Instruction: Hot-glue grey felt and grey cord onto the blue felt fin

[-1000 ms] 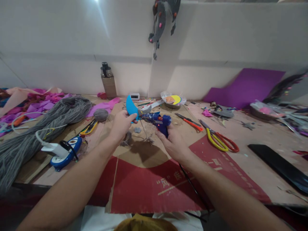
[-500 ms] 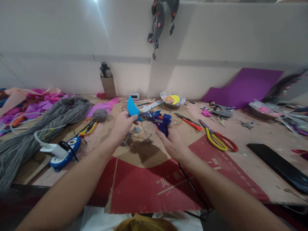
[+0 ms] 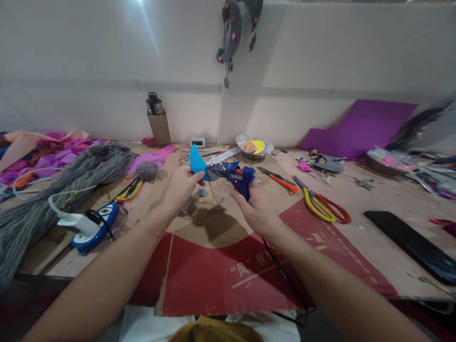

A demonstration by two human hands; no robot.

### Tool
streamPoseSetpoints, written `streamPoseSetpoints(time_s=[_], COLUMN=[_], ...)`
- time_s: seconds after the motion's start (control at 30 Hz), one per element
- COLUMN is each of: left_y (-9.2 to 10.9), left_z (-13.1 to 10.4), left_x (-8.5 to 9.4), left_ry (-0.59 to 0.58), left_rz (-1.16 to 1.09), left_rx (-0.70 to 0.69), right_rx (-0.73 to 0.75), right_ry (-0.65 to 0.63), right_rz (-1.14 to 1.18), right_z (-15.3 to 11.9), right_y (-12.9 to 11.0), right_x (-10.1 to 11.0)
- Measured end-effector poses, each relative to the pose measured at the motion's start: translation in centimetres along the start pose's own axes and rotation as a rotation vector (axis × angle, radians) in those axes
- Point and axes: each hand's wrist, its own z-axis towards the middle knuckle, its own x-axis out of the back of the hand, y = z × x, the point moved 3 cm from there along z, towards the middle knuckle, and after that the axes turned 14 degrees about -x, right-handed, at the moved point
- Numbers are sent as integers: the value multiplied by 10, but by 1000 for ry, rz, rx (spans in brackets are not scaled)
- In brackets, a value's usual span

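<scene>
Red-printed cardboard [image 3: 199,280] lies beneath the glue gun [image 3: 242,179]; right hand [image 3: 258,209] clamped round the gun's handle; left hand [image 3: 183,186] pinching a blue crescent [image 3: 198,162] at the gun's nozzle end. Scissors [image 3: 310,192] lie right of the gun; grey yarn ball [image 3: 147,170] left of it; bottle [image 3: 159,126] beyond, also left.

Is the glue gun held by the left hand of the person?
No, the right hand grips the glue gun, while the left hand holds the blue piece.
</scene>
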Motion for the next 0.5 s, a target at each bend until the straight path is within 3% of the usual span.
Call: streamPoseSetpoints(time_s=[0.5], left_y=[13], left_z=[-5], left_x=[-3], left_ry=[-8], left_rz=[-27], left_rx=[40], right_rx=[-7], right_ry=[39], right_rz=[28], right_z=[1], right_y=[-1], right_x=[3])
